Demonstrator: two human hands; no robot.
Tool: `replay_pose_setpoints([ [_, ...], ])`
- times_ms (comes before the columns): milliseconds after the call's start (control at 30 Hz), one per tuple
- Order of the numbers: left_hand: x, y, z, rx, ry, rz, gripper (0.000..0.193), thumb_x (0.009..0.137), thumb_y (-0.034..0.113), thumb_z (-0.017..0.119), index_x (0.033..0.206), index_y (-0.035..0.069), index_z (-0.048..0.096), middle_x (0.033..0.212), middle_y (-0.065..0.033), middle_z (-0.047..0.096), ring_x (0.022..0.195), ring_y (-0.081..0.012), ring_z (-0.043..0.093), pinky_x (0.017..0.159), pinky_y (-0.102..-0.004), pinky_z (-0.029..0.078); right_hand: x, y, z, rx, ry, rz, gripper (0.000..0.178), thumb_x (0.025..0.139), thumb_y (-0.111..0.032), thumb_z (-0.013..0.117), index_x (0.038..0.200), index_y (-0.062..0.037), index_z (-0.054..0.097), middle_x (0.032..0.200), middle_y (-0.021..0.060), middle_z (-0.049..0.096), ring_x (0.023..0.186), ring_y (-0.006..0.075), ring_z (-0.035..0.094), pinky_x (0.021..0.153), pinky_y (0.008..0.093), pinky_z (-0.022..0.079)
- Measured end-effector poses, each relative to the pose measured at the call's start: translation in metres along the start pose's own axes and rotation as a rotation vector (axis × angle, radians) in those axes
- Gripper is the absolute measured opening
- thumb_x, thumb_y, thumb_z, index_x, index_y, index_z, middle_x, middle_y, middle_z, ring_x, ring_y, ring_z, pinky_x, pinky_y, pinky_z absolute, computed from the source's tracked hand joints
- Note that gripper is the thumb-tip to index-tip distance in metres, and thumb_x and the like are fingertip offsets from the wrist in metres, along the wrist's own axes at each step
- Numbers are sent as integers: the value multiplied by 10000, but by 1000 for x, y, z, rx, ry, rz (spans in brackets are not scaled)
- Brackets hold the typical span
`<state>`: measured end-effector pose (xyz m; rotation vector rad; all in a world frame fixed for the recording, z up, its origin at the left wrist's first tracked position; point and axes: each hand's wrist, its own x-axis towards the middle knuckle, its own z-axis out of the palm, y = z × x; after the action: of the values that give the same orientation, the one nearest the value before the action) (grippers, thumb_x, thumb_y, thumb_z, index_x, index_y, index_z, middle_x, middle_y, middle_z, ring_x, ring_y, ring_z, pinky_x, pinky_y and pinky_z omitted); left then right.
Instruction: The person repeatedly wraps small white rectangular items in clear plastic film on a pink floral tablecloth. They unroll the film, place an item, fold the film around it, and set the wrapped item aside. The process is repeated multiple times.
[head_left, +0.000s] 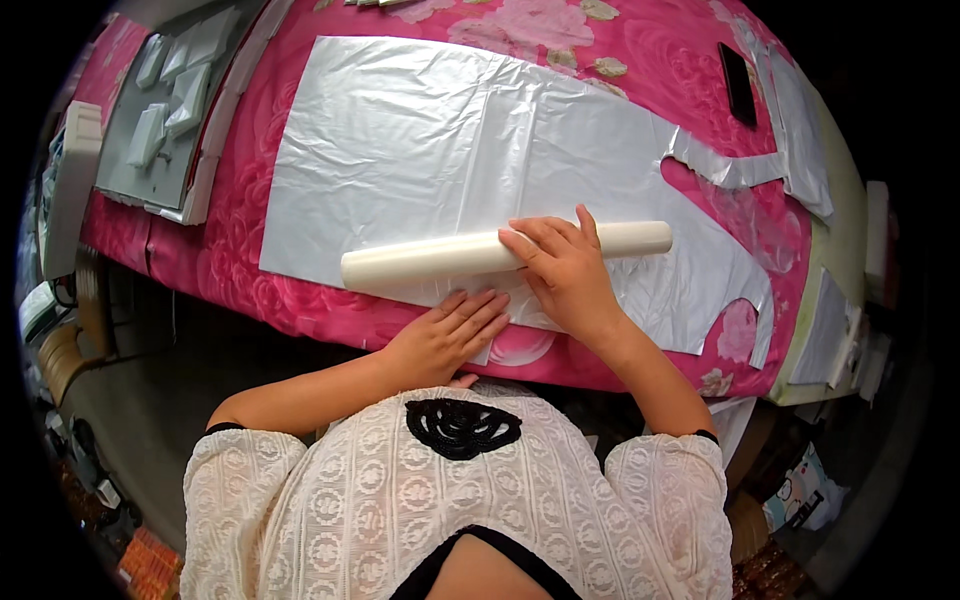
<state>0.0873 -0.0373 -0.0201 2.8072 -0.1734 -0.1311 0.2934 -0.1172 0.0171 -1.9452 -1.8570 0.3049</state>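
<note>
A silvery-white plastic apron (390,130) lies spread on the table, its neck loop and cut-out armholes toward the right. Across its near part rests a long, smooth white roll (420,262), tilted slightly up to the right. My right hand (565,270) is over the roll right of its middle, fingers fanned across the top and thumb on the near side, in a loose hold. Just below the roll, my left hand (455,330) lies flat on the apron's near edge, its fingers stretched out and holding nothing.
The table has a pink floral cloth (230,240). At the far left, a grey tray (120,170) carries several white folded packets (188,98). A black phone (737,84) lies at the far right beside more silvery plastic (795,120). A wooden chair (60,360) stands left of the table.
</note>
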Motion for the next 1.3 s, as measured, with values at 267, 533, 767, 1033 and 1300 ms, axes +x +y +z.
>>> replay_pose_setpoints([
  [267, -1, 3, 3, -84, 38, -19, 786, 795, 473, 530, 1384, -1, 317, 1488, -139, 244, 1387, -263, 208, 1122, -423, 154, 114, 69, 10, -93, 248, -5, 410, 785, -74, 623, 1184, -163, 588, 1146, 4, 597, 1078, 228, 524, 1065, 501, 249],
  [533, -25, -23, 4, -149, 288, 157, 468, 796, 265, 632, 1177, 16, 519, 1317, -120, 463, 1244, -250, 428, 1048, -417, 338, 100, 49, -4, 24, 332, -95, 453, 714, 1, 617, 1160, -67, 577, 1145, 106, 577, 1081, 299, 509, 1012, 408, 348],
  [767, -20, -28, -11, -249, 430, 200, 197, 760, 201, 682, 869, 58, 600, 1017, -72, 620, 983, -221, 592, 946, -402, 445, 10, 2, 15, 192, -115, -284, 481, 632, 31, 578, 1113, 15, 563, 1164, 132, 557, 1107, 300, 496, 927, 377, 443],
  [1033, 1, -55, -49, -330, 447, 63, 473, 691, 251, 741, 1085, 42, 583, 1114, -88, 615, 1031, -233, 590, 974, -396, 424, 7, -3, 38, 201, 165, -106, 339, 665, -34, 644, 1004, -42, 639, 1042, 61, 632, 948, 244, 583, 810, 341, 492],
  [1300, 14, -69, -31, -174, 426, -29, 389, 727, 172, 647, 1079, 17, 586, 1069, -119, 620, 988, -261, 594, 885, -379, 450, 1, 1, 29, 166, 164, -8, 307, 693, -51, 681, 992, -122, 672, 960, 31, 654, 845, 209, 612, 694, 331, 516],
])
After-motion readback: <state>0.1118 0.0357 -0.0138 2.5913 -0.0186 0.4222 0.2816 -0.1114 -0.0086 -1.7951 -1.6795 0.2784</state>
